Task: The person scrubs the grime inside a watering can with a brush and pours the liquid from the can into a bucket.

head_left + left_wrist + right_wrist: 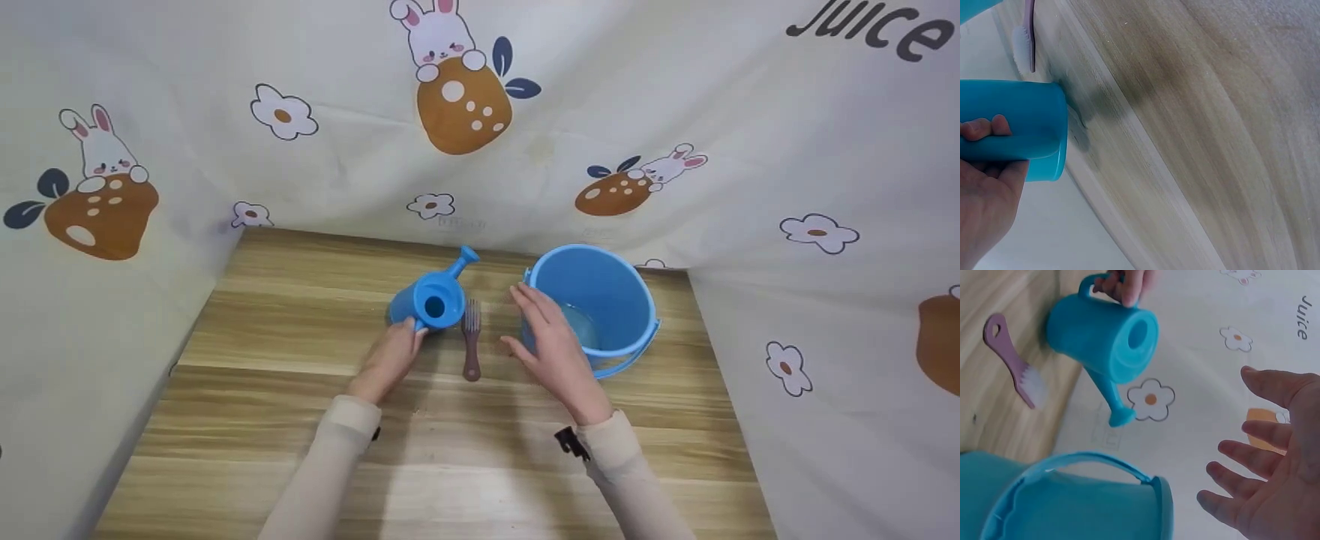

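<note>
My left hand curls its fingers round the handle of a blue watering can. The left wrist view shows those fingers wrapped about the handle. The can's spout points to the far right; whether its base touches the table I cannot tell. Right of it lies a purple-handled brush with pale bristles, apart from both hands. My right hand is raised beside the near left rim of a blue bucket, fingers spread and holding nothing in the right wrist view. Something pale and watery-looking covers the bucket's bottom.
The wooden table is bounded by a printed cloth at the back and both sides. The bucket's handle hangs down on its near right side. The bucket stands close to the back cloth.
</note>
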Tool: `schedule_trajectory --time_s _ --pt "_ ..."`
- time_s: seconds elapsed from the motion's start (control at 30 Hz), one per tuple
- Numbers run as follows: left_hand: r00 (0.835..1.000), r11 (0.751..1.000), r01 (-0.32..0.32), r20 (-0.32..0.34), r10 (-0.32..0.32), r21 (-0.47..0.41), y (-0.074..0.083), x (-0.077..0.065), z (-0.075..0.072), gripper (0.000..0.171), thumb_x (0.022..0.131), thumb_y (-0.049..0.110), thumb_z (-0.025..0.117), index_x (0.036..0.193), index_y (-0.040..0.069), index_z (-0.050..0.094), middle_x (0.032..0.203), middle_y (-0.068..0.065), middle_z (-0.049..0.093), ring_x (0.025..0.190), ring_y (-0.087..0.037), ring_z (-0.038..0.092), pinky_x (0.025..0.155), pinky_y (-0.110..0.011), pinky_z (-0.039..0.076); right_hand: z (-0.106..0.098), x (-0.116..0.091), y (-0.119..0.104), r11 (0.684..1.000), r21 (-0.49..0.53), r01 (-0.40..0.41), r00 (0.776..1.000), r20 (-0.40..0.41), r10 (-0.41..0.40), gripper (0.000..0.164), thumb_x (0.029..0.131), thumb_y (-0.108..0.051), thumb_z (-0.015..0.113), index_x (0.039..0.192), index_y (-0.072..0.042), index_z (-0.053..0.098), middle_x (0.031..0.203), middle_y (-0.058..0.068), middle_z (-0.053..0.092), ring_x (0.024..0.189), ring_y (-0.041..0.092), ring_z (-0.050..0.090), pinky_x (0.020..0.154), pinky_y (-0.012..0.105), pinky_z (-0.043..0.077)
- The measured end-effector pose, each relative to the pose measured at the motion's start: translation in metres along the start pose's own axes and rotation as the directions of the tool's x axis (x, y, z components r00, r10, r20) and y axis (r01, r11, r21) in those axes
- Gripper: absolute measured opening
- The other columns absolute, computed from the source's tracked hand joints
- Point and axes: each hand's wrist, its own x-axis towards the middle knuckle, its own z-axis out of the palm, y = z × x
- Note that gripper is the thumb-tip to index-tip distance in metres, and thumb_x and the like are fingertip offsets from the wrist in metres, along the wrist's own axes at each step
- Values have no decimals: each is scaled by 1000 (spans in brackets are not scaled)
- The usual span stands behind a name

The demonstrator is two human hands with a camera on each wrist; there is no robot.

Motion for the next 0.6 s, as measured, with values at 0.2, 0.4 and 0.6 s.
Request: schedule_trajectory --time_s 0.2,0.4,0.6 --pt "1000 1000 -2 1 2 18 0 0 0 24 105 25 49 100 2 53 84 -14 57 80 -32 60 76 -49 52 -14 5 12 998 -8 -60 996 62 61 82 88 -36 76 155 -12 34 160 15 34 149 38 30 119 59 25" --pt "1000 1000 1 0 -1 15 -1 0 1 23 105 25 49 100 2 53 84 -14 57 79 -31 59 75 -48 52 -27 6 27 989 -38 -145 982 119 149 88 87 -44 75 156 -13 30 164 14 25 152 40 21 120 64 16" --pt "1000 1000 -11 -23 11 -3 -1 1 3 23 104 23 51 96 1 52 83 -15 56 79 -33 60 74 -50 52 -39 3 43 981 -63 -182 975 120 188 91 85 -46 76 156 -13 30 164 17 23 152 42 19 117 71 15"
